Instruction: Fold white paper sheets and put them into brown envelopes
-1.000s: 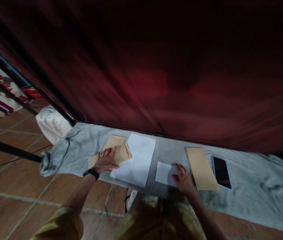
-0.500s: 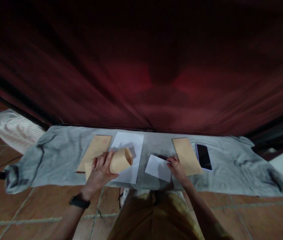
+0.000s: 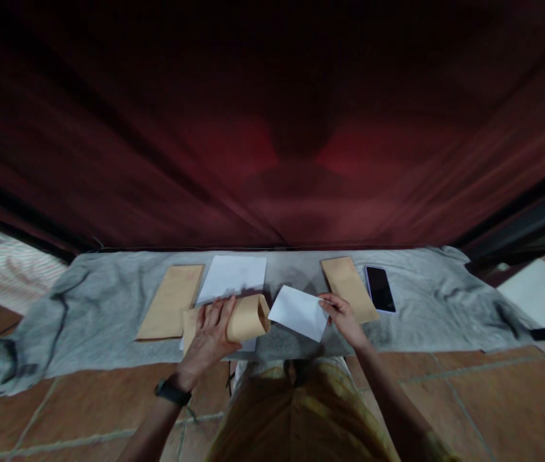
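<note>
My left hand (image 3: pixel 211 332) grips a brown envelope (image 3: pixel 248 317) whose mouth bulges open toward the right. It is lifted just above a white sheet (image 3: pixel 231 277) lying on the grey cloth (image 3: pixel 109 301). My right hand (image 3: pixel 344 317) pinches the right edge of a folded white paper (image 3: pixel 298 312), raised off the cloth with its left corner close to the envelope's mouth. A black band sits on my left wrist.
Another brown envelope (image 3: pixel 171 300) lies flat left of the white sheet. At the right lie a third brown envelope (image 3: pixel 348 287) and a dark phone (image 3: pixel 379 288). A dark red curtain hangs behind. Tiled floor shows in front, a white panel (image 3: pixel 542 294) far right.
My left hand has carried the open envelope a little right. My right hand has lifted the folded paper off the cloth and brought it toward the envelope's mouth. The view has shifted.
</note>
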